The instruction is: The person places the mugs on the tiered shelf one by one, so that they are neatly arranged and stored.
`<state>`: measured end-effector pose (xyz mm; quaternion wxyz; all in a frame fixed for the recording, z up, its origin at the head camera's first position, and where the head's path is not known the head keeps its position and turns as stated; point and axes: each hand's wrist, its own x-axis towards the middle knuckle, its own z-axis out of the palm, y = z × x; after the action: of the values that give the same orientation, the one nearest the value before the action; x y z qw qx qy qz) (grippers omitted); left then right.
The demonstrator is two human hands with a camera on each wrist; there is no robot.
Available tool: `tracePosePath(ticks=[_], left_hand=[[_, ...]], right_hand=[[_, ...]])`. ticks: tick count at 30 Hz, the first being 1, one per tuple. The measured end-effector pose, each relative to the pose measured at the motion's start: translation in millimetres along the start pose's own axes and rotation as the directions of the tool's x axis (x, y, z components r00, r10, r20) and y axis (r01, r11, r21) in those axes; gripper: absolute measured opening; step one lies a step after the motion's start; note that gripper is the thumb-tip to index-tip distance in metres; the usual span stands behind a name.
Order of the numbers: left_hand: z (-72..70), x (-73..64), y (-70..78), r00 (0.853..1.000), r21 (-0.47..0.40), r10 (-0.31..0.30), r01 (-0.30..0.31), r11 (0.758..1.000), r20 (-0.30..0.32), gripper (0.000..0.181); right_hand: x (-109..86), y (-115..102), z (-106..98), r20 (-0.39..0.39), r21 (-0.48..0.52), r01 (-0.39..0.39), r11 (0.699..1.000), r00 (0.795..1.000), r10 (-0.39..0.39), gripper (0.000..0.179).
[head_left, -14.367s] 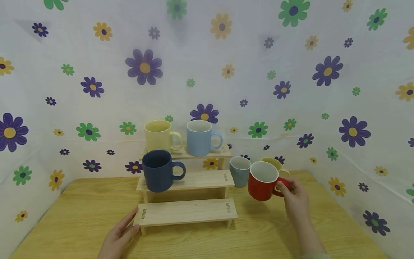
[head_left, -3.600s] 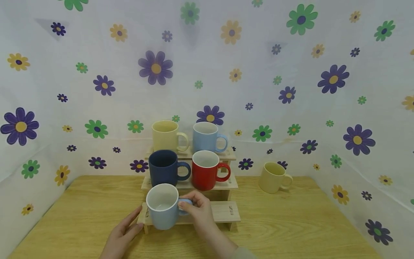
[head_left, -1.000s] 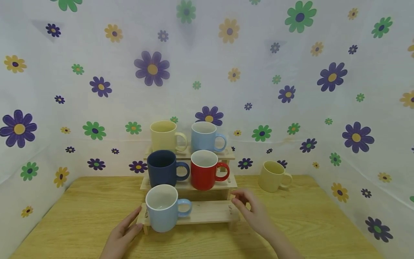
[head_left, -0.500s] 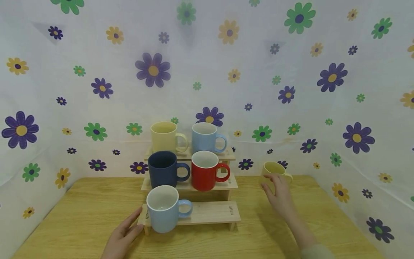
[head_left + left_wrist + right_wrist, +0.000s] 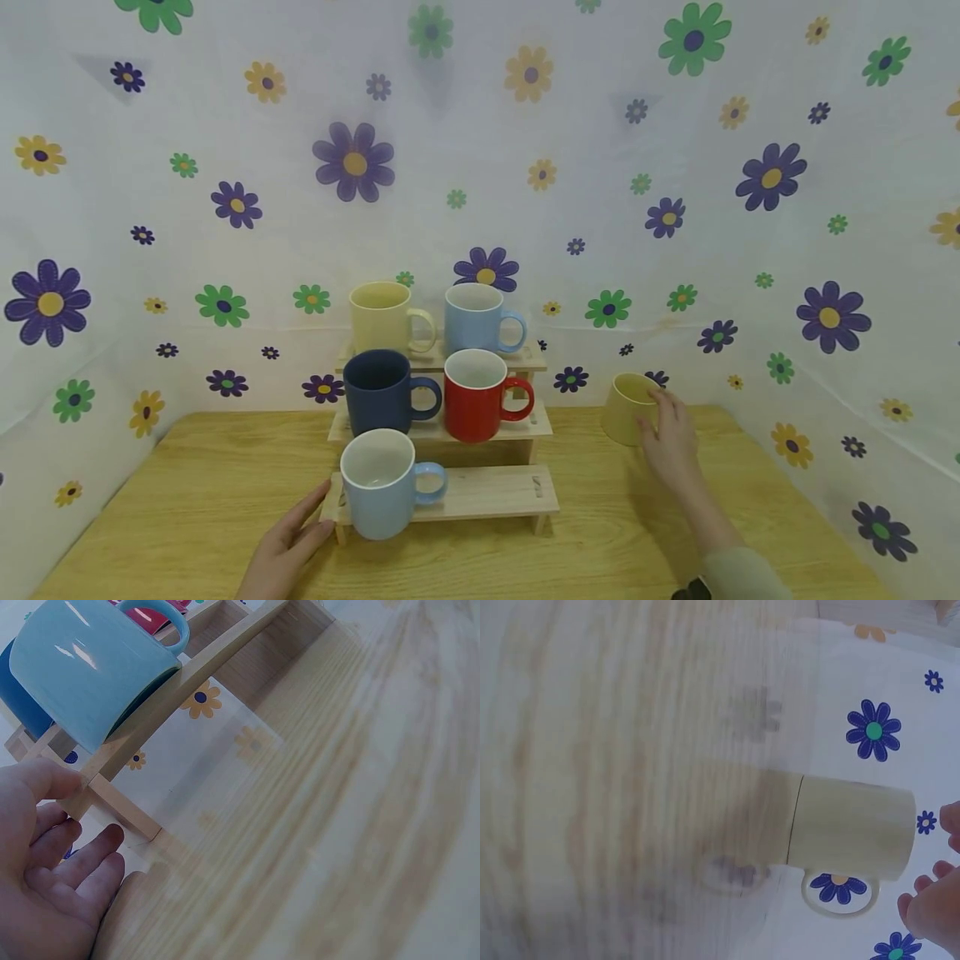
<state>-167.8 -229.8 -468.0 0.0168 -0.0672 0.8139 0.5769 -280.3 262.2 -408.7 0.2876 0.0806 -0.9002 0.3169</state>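
Observation:
My left hand (image 5: 285, 542) pinches the left front corner of the lowest step of a tiered wooden rack (image 5: 495, 492); the left wrist view shows its thumb and fingers around the board end. My right hand (image 5: 671, 442) is beside a yellow mug (image 5: 624, 417) on the table, over its handle side. In the right wrist view its fingertips (image 5: 922, 883) are apart from the mug, nothing between them, and the handle (image 5: 840, 911) shows. A light blue mug (image 5: 378, 492) stands on the lowest step, near my left hand.
On the middle step stand a dark blue mug (image 5: 375, 396) and a red mug (image 5: 474, 400). The top step holds a pale yellow mug (image 5: 378, 321) and another light blue mug (image 5: 472, 321). Flower-printed cloth (image 5: 585, 150) walls the wooden table (image 5: 225, 475) at the back and sides.
The red mug and a light blue mug have come onto the rack. My right hand has let go of the light blue mug's handle and moved right to the yellow mug. My left hand stays.

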Motion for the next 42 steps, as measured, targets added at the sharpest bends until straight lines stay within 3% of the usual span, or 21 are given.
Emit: tracePosePath(ticks=[5,12,20,28,42], left_hand=[[0.3,-0.2,0.8,1.0,0.002,0.003,-0.003,1.0,-0.001,0.083],[0.4,-1.4,1.2,1.0,-0.004,0.006,-0.006,1.0,-0.009,0.08],[0.7,-2.0,0.6,1.0,-0.023,0.014,-0.015,1.0,-0.018,0.078],[0.8,0.1,-1.0,1.0,-0.041,-0.02,0.019,0.999,-0.015,0.084],[1.1,-1.5,-0.5,1.0,-0.021,-0.006,0.005,1.0,-0.021,0.082]], right_hand=[[6.5,11.0,-2.4,0.053,-0.022,-0.078,0.997,0.995,0.079,0.047],[17.9,23.8,-3.5,0.132,-0.003,-0.189,0.982,0.973,0.188,0.051],[29.5,39.4,-2.0,0.175,-0.045,-0.231,0.972,0.956,0.236,0.058],[31.0,45.6,-4.7,0.241,0.052,-0.355,0.933,0.912,0.333,0.064],[22.6,59.0,-2.9,0.202,0.056,-0.248,0.967,0.951,0.232,0.05]])
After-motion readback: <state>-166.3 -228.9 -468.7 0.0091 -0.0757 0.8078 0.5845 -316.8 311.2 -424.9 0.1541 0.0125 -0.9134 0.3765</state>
